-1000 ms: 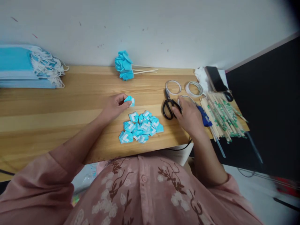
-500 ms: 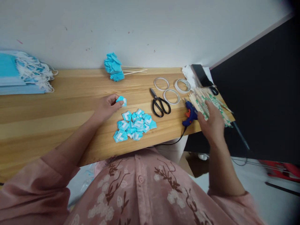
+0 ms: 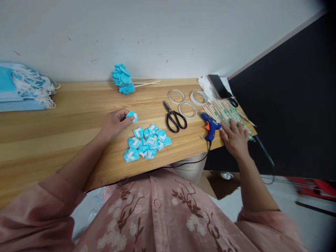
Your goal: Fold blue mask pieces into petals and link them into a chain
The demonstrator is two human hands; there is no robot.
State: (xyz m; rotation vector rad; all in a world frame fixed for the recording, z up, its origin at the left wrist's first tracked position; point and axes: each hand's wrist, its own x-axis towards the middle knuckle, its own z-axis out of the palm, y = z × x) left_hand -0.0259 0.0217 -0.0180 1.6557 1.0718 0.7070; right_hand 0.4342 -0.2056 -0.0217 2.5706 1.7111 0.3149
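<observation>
Between the thumb and fingers of my left hand (image 3: 115, 122) is a folded blue petal piece (image 3: 132, 116) with a white strip on it. Just in front of that hand lies a pile of similar folded blue pieces (image 3: 151, 139). My right hand (image 3: 236, 138) rests with spread fingers on the near end of a packet of wooden sticks (image 3: 223, 110) in green-printed clear wrapping. Beside its thumb lies a blue glue gun (image 3: 210, 126) with an orange trigger, its nozzle pointing up-left. Black-handled scissors (image 3: 175, 117) lie between the pile and the glue gun.
Three rolls of tape (image 3: 187, 109) lie behind the scissors. Blue flowers on sticks (image 3: 123, 78) lie by the wall. A stack of blue masks (image 3: 23, 87) is at the far left. A black phone (image 3: 219, 86) rests on white tissue. The glue gun's cord (image 3: 189, 163) runs over the table's front edge.
My right hand has moved toward the near end of the stick packet, which now lies flatter, and its fingers have spread. My left hand still holds the blue piece. The view has shifted slightly.
</observation>
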